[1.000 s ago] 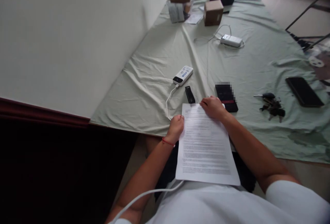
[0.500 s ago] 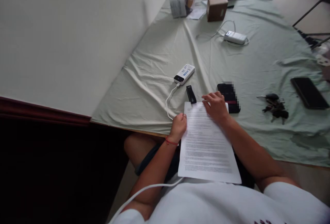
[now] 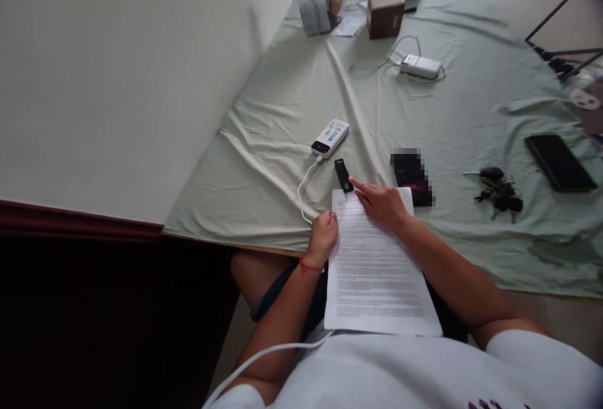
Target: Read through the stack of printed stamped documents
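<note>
Printed sheets of paper (image 3: 377,271) lie partly on the table edge and reach down toward my lap. My left hand (image 3: 324,233) is closed on their left edge, thumb on top. Over the top of the sheets, my right hand (image 3: 381,203) is open with its fingers stretched to the left. Its index fingertip is at the side of a small black object (image 3: 343,175), which looks like a stapler and meets the top edge of the paper. Whether the paper is inside it, I cannot tell. A black phone (image 3: 412,176), partly blurred out, lies just beyond my right hand.
A white power bank (image 3: 330,139) with a cable lies ahead, and another white power bank (image 3: 421,67) farther back. Keys (image 3: 499,192) and a dark phone (image 3: 560,163) are at the right. Cardboard boxes (image 3: 385,13) stand at the far end; a wall (image 3: 141,82) borders the left.
My right hand has shifted left along the top of the paper, and its index finger has stretched out to the black object. My left hand keeps its hold. The view has turned slightly.
</note>
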Motion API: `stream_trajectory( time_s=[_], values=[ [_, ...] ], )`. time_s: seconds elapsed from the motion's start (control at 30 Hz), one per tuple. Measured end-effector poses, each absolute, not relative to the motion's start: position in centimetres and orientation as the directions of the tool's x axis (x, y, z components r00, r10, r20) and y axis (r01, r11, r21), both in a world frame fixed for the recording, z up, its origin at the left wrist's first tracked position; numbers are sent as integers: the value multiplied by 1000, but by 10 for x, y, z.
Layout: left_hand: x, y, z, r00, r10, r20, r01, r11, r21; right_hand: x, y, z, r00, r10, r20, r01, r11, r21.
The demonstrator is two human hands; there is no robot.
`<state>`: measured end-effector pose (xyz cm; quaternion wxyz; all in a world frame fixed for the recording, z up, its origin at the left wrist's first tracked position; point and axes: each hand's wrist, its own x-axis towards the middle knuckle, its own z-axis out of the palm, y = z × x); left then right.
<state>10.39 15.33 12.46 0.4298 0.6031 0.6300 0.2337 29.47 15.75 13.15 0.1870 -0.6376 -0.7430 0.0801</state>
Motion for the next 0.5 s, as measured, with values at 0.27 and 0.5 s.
stream_trajectory(
  time_s=[0.27, 0.5],
  values=[
    [106, 149, 122, 46, 968, -246, 467, 197, 862, 291, 154, 136, -131, 965, 226, 917, 204, -343],
    [110, 146, 122, 12, 969, -245, 369, 223, 902, 301, 159, 144, -134, 932, 338, 834, 290, -470]
  ],
)
